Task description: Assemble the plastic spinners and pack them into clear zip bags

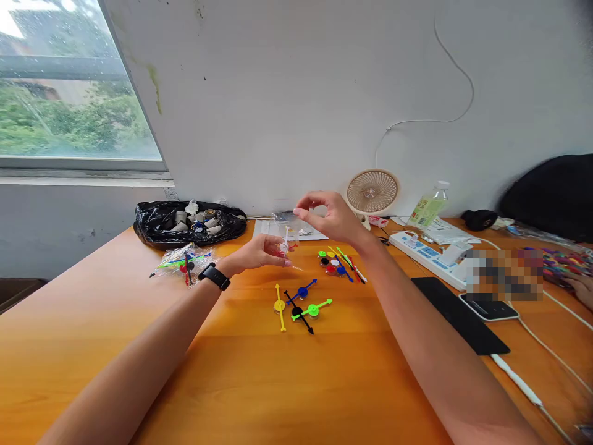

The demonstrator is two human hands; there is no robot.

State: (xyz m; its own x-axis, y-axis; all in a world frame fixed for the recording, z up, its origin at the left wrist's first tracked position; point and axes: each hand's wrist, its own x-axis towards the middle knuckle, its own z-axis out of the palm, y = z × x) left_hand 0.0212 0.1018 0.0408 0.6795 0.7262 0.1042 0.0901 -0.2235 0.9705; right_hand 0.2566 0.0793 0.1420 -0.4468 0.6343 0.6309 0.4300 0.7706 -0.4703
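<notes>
My left hand [265, 252], a black watch on its wrist, grips a clear plastic bag [294, 267]. A white arrow spinner [285, 246] and a bit of red show at its fingers. Up and to the right, my right hand [331, 216] is closed in a pinch above the bag; what its fingertips hold, if anything, is not clear. Closer to me on the table lie a yellow arrow spinner [279, 306], a blue arrow spinner [302, 292], a black arrow spinner [303, 321] and a green arrow spinner [314, 310], the last three overlapping.
Loose coloured arrows [354, 266] and round bases [332, 270] lie beyond my right forearm. A filled clear bag [180, 262] sits left, before a black plastic bag [151, 232]. Rightward are a fan [373, 191], bottle [428, 207], power strip [428, 258] and another person's hand [582, 287].
</notes>
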